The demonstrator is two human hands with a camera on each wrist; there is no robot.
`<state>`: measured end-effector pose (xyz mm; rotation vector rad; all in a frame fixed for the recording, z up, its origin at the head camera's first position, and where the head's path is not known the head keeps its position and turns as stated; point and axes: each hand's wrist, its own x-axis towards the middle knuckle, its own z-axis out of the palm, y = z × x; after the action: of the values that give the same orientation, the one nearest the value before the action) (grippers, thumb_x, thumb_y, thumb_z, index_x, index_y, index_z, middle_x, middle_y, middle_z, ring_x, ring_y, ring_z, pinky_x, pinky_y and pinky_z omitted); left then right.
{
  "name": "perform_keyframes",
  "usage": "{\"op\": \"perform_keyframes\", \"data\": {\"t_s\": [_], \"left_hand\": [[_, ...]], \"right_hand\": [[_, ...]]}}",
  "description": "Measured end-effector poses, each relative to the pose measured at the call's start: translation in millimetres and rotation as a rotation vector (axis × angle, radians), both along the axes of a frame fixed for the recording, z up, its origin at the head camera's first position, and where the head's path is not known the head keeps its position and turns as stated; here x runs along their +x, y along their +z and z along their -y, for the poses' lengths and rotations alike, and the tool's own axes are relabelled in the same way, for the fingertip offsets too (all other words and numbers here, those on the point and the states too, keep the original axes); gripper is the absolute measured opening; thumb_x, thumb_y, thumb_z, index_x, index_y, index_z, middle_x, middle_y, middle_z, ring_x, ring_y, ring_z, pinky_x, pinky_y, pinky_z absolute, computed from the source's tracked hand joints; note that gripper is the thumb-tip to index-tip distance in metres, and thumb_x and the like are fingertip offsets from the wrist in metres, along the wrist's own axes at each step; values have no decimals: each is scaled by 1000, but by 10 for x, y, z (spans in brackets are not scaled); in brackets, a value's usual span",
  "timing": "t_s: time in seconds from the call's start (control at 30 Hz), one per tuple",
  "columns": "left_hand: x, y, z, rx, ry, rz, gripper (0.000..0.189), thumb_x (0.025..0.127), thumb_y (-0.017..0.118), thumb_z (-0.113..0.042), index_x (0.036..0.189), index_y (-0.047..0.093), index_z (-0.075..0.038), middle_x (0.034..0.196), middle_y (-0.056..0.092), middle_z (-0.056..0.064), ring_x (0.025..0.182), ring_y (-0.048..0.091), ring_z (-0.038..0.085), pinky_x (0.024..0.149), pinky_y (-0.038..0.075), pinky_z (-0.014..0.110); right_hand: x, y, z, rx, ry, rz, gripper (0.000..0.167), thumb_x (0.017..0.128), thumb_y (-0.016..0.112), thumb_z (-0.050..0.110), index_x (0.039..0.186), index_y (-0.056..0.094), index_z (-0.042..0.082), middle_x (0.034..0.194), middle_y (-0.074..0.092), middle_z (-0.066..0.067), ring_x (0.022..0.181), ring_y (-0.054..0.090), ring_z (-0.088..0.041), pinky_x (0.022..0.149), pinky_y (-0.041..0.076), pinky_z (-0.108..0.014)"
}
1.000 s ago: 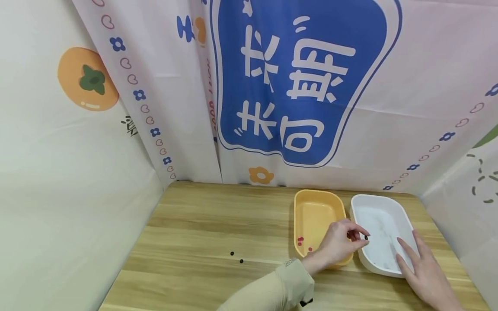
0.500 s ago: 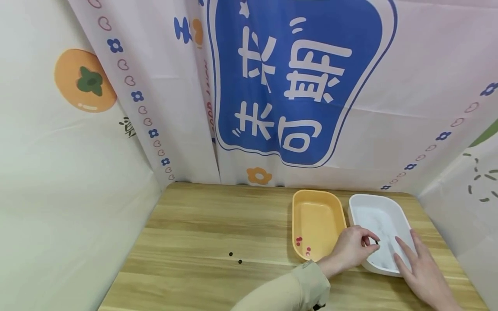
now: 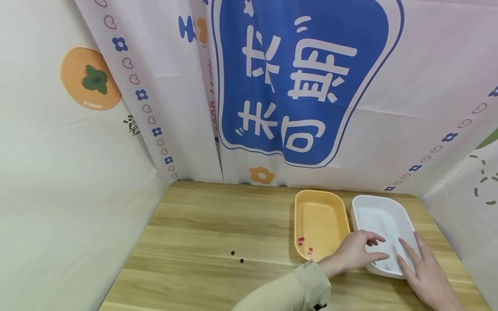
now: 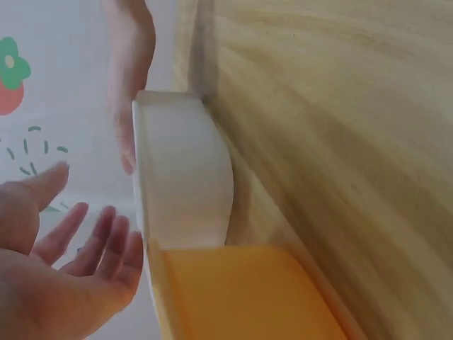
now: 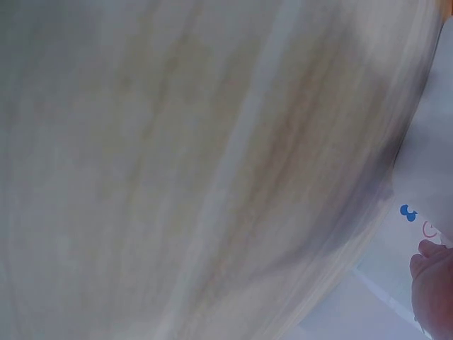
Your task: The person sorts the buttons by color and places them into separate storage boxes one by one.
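My left hand (image 3: 357, 252) is over the near left part of a white box (image 3: 394, 212), thumb and fingers apart. In the left wrist view, the left hand (image 4: 78, 290) shows spread fingers and nothing between them. My right hand (image 3: 428, 270) rests with straight fingers at the box's right rim. Two small black beads (image 3: 232, 253) lie on the table. Several small red pieces (image 3: 300, 239) lie in the near end of a yellow box (image 3: 319, 216). Where the black bead lies in the white box is hidden or too small to tell.
The yellow and white boxes stand side by side on the right of the wooden table (image 3: 202, 216). A printed curtain (image 3: 186, 108) hangs along the table's back edge. Pale cloth walls (image 3: 97, 181) rise at both sides.
The left hand moved right and a little nearer over the white box. Its thumb and fingers, pinching a small black bead earlier, have parted and let it go. The right hand stayed in place.
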<state>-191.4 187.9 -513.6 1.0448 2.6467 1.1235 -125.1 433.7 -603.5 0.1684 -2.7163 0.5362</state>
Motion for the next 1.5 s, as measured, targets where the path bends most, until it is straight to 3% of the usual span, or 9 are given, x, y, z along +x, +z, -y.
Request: {"op": "perform_keyframes", "data": {"t_s": [0.1,0.27,0.4,0.53,0.7,0.9,1.07,1.33,1.5], "left_hand": [[-8,48,141,-34,-28,-10,36,101,81,-36,135,78,-24,124,79,-14,105,65,-10,87,40,-1],[-30,123,473,-25,-45,14,41,105,76,-33,145,71,-23,144,73,-9,130,66,-1,108,47,9],[-66,129,755,-34,-49,-7,49,109,70,-35,155,62,-21,164,60,0,154,54,11,127,42,24],[-81,142,1079,-45,-23,-6,53,110,67,-35,161,57,-21,173,49,6,163,43,21,133,39,38],[-72,84,1620,-11,48,10,57,109,70,-28,162,53,-17,173,47,11,162,45,30,133,39,50],[32,-156,2432,57,175,99,62,107,72,-26,163,51,-11,174,44,19,159,46,42,129,39,64],[128,-349,2955,60,273,113,63,107,72,-28,162,51,-7,170,45,26,157,45,49,127,37,71],[248,-478,3353,96,377,87,61,101,79,-11,157,57,-3,162,55,26,149,54,48,124,44,67],[286,-533,3458,67,469,75,49,96,82,-3,143,67,1,141,70,21,128,68,40,111,57,58]], "right_hand": [[8,-10,-1,2,2,2,49,112,55,20,152,51,-8,178,12,-38,152,27,-70,137,-16,-39],[16,-12,-23,-25,27,-56,48,110,56,18,152,52,-6,179,14,-37,151,29,-70,133,-15,-20],[25,-4,-33,-32,30,-49,49,111,55,17,153,51,-6,180,11,-35,156,24,-68,131,-15,-18],[17,-10,-19,-32,33,-43,49,111,55,17,153,51,-6,180,11,-35,159,21,-66,132,-16,-20],[-6,-14,14,-34,38,-36,49,111,55,18,154,50,-6,180,11,-34,161,19,-65,133,-15,-22],[1,-5,5,-34,32,-24,50,111,55,17,154,49,-7,180,9,-35,160,19,-66,135,-16,-25],[12,13,-24,-36,38,-28,50,111,54,17,155,49,-7,180,9,-36,161,17,-65,137,-15,-27],[21,43,-20,-44,36,5,53,112,51,17,158,45,-7,180,7,-36,162,14,-66,140,-13,-40],[18,34,2,-41,37,20,53,112,51,18,158,44,-8,180,6,-37,162,13,-67,141,-11,-48]]}}
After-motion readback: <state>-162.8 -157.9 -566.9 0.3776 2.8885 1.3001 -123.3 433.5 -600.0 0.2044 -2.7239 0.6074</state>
